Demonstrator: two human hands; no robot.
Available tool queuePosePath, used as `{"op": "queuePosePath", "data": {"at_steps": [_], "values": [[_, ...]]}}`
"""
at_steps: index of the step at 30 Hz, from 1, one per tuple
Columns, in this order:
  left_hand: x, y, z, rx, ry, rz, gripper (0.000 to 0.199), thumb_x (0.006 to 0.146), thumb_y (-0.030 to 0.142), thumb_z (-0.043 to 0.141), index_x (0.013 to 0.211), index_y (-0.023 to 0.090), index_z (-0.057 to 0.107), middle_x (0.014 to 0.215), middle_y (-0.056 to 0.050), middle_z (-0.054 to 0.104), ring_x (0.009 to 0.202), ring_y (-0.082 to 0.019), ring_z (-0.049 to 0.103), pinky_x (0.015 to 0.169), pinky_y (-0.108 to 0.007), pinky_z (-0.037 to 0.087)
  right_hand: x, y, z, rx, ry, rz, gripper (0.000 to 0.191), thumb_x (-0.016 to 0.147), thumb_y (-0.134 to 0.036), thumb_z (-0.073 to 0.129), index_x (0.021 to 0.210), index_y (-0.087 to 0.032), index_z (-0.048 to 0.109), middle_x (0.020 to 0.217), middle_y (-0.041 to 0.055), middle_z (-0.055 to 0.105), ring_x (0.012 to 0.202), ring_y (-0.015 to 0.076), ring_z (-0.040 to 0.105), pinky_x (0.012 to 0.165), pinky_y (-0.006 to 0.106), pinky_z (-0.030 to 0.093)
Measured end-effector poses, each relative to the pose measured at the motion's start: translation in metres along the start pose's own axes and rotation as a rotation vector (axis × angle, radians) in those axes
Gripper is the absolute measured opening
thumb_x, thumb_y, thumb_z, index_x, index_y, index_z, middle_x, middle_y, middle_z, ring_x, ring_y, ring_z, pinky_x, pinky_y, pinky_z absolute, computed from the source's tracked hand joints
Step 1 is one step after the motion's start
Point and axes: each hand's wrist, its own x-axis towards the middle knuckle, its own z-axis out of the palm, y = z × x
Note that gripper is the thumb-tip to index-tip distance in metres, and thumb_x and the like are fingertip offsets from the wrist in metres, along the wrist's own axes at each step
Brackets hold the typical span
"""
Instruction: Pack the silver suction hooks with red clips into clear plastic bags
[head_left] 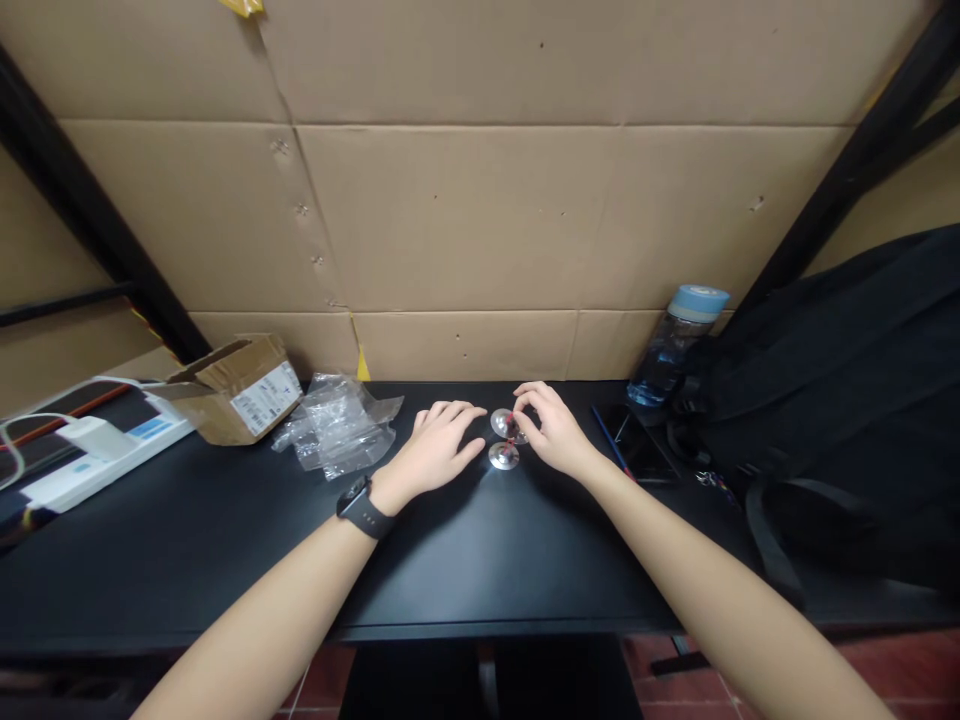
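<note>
Two small clear round discs, which look like suction cups, are at the middle of the black table. The upper clear disc (500,422) has a red part beside it, and my right hand (551,428) pinches there with thumb and forefinger. Close below, the lower clear disc (504,457) catches the light, with a bit of red at its top edge. Whether the two are joined I cannot tell. My left hand (439,448) is open just left of the discs, palm down, fingers stretched out, holding nothing. A black watch (365,507) is on the left wrist.
Crumpled clear plastic bags (341,425) and an open cardboard box (244,390) lie to the left, near a white power strip (112,460). On the right are a phone (637,445), a blue-lidded bottle (671,345) and a black backpack (847,400). A cardboard wall (465,220) stands behind.
</note>
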Motion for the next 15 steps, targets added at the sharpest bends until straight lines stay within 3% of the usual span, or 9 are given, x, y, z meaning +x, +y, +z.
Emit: {"op": "queuePosePath", "data": {"at_steps": [4, 10, 12, 15], "values": [[-0.002, -0.007, 0.004, 0.066, -0.088, 0.008, 0.03, 0.097, 0.035, 0.056, 0.126, 0.032, 0.062, 0.132, -0.006, 0.062, 0.122, -0.03, 0.049, 0.099, -0.048, 0.04, 0.001, 0.007, 0.011, -0.028, -0.019, 0.005, 0.007, 0.096, -0.02, 0.054, 0.092, -0.023, 0.059, 0.116, 0.0086, 0.061, 0.111, 0.0253, 0.057, 0.099, 0.043, 0.047], [-0.002, -0.034, -0.005, 0.138, -0.055, -0.035, 0.051, 0.085, 0.037, 0.072, 0.133, 0.029, 0.058, 0.135, -0.008, 0.06, 0.124, -0.034, 0.047, 0.1, -0.049, 0.039, 0.001, 0.015, 0.027, -0.061, -0.076, -0.013, 0.006, 0.094, -0.018, 0.056, 0.092, -0.022, 0.06, 0.115, 0.009, 0.061, 0.106, 0.0249, 0.057, 0.097, 0.042, 0.047], [-0.002, -0.044, -0.007, 0.145, -0.066, -0.044, 0.043, 0.083, 0.037, 0.074, 0.124, 0.031, 0.064, 0.129, -0.007, 0.063, 0.12, -0.033, 0.049, 0.098, -0.048, 0.039, 0.0, 0.017, 0.03, -0.066, -0.093, -0.008, 0.006, 0.093, -0.017, 0.057, 0.091, -0.022, 0.06, 0.114, 0.0088, 0.062, 0.105, 0.0244, 0.057, 0.097, 0.042, 0.048], [0.0, -0.051, -0.004, 0.143, -0.046, -0.013, 0.024, 0.092, 0.031, 0.063, 0.116, 0.032, 0.069, 0.123, -0.004, 0.066, 0.115, -0.029, 0.052, 0.095, -0.044, 0.039, 0.002, 0.019, 0.029, -0.076, -0.115, 0.003, 0.007, 0.091, -0.016, 0.059, 0.089, -0.022, 0.062, 0.113, 0.0083, 0.063, 0.103, 0.0237, 0.058, 0.095, 0.04, 0.048]]}}
